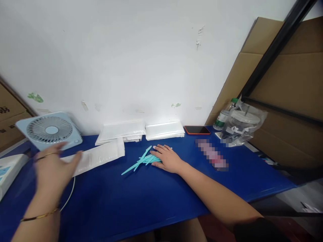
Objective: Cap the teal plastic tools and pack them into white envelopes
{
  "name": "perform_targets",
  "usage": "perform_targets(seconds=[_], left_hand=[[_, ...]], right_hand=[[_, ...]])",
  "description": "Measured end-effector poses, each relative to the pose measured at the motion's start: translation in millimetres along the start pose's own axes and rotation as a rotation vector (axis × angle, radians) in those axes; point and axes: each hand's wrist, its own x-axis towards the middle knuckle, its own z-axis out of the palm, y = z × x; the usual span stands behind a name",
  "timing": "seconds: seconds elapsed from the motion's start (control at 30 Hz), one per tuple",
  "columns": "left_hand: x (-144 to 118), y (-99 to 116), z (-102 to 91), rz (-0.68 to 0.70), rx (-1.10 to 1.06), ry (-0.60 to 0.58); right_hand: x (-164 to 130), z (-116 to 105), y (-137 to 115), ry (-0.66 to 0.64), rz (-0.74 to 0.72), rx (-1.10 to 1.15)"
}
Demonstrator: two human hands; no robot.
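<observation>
Cardboard (299,77) and stacked pouches (165,129) suggest a workshop.

1. The left hand (51,168) is motion-blurred and hides one end of a white packet (101,156); whether it grips the packet is unclear.
2. The right hand (166,158) covers part of the turquoise sticks (144,159), so their number cannot be told.
3. Pixelation masks a pinkish item (212,153).
4. The left edge cuts off a white device (11,168).
</observation>
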Motion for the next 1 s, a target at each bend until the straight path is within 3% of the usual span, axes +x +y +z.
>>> perform_targets(seconds=[0.1, 0.13, 0.23, 0.43, 0.57, 0.77, 0.87, 1.0], left_hand=[[-27, 61, 19.8, 0.27, -0.362, -0.508], [-37, 80, 27.0, 0.362, -0.411, -0.619], [-56, 122, 46.9, 0.504, -0.395, -0.757], [-57, 154, 59.0, 0.489, -0.295, -0.931], [-53, 164, 60.2, 0.483, -0.355, -1.028], [-53, 161, 75.4, 0.561, -0.488, -1.103], [-51, 158, 80.9, 0.551, -0.534, -1.091], [-47, 165, 82.7, 0.543, -0.569, -1.018]], right_hand=[[-2, -3, -5, 0.026, -0.028, -0.029], [-3, -5, -6, 0.028, -0.047, -0.032], [-6, -13, -4, 0.04, -0.095, 0.018], [-8, -25, 32, 0.24, 0.063, 0.244], [-7, -21, 46, 0.163, 0.106, 0.368], [-9, -23, 43, 0.03, 0.096, 0.506], [-11, -25, 45, -0.066, 0.068, 0.575], [-7, -20, 47, -0.002, 0.152, 0.611]])
